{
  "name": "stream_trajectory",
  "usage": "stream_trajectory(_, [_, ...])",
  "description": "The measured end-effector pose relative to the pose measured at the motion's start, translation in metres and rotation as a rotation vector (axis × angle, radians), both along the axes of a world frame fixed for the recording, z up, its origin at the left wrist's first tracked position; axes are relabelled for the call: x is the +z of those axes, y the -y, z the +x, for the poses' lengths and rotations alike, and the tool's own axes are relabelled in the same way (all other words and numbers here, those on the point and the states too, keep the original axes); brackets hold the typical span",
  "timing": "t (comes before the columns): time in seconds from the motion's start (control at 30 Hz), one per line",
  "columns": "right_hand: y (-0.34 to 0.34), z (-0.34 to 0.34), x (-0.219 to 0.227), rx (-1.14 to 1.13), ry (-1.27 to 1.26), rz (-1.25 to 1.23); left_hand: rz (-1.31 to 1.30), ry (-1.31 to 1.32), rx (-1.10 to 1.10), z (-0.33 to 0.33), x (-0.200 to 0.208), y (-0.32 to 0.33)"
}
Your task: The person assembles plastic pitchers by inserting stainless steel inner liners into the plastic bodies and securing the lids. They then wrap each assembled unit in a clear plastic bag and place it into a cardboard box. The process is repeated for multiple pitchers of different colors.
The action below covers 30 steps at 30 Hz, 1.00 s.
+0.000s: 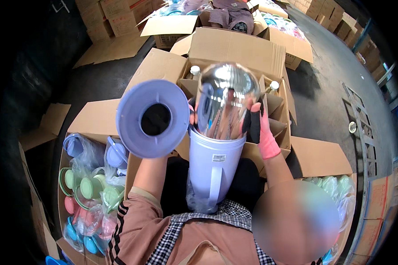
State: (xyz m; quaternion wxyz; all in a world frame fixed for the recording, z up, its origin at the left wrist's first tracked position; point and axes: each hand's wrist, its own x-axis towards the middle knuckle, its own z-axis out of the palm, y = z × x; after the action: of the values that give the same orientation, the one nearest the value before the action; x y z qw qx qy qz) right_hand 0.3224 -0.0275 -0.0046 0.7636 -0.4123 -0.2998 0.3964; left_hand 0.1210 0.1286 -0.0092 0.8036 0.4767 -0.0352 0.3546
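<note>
A mirrored glass flask liner (227, 99) stands partly inside the mouth of a lavender thermos body (208, 163), its rounded end up. The body is upright in my lap, handle toward me. My right hand (263, 128), in a pink glove with black on the fingers, grips the liner's right side. A lavender flared collar (130, 119) with a round hole hangs at the left, covering most of my left hand (192, 112). That hand's visible fingertips press the liner's left side, and the collar appears held in it too. Clear plastic wrap (199, 203) bunches round the body's base.
Ahead, an open divided carton (281, 112) holds bottle-necked pieces. At left, a carton (90, 108) carries bagged green, pink, blue and lavender thermos parts; another (349, 221) stands at right. Beyond, a person (232, 15) sits among cartons. A metal frame (362, 132) lies on the floor at right.
</note>
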Motion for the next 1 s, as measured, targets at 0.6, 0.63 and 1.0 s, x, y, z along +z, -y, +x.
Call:
stream_trajectory(0.6, [-0.004, -0.026, 0.076, 0.753, 1.384, -0.810, -0.125, -0.023, 0.172, -0.032, 0.002, 0.065])
stream_trajectory(0.63, [-0.003, -0.024, 0.071, 0.754, 1.355, -0.782, -0.091, -0.031, 0.193, -0.032, 0.005, 0.064])
stream_trajectory(1.0, [-0.036, 0.001, 0.059, 0.119, -0.104, -0.004, 0.999, -0.167, 0.688, 0.012, 0.063, 0.008])
